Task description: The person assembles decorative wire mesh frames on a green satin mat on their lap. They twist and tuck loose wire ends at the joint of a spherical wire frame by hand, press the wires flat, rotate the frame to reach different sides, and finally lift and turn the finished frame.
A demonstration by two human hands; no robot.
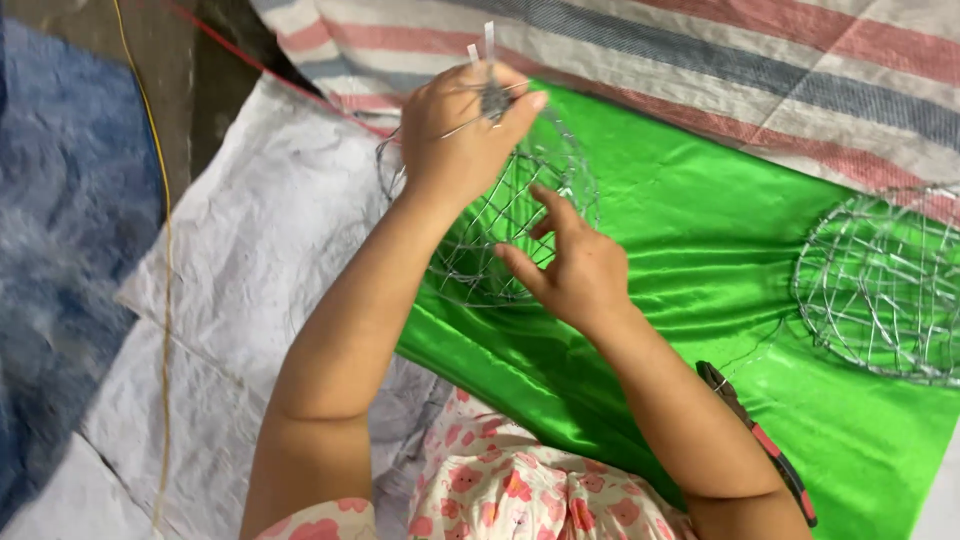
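Floral-print clothing (500,490) at the bottom, forearms reaching forward. Left hand (465,125) clenched on the twisted top of a round wire basket (505,215), open mesh, tilted up off the green cloth (680,260). Right hand (570,270) loose-fingered, touching the mesh. Second wire basket (885,285) flat on the cloth, well apart, right edge. Pliers (760,440) beside the right forearm. White sack (260,240) bare on the left.

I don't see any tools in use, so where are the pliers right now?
In the head view, the red-and-black pliers lie at lower right on the green satin cloth, partly hidden by the right forearm, below the second wire basket.
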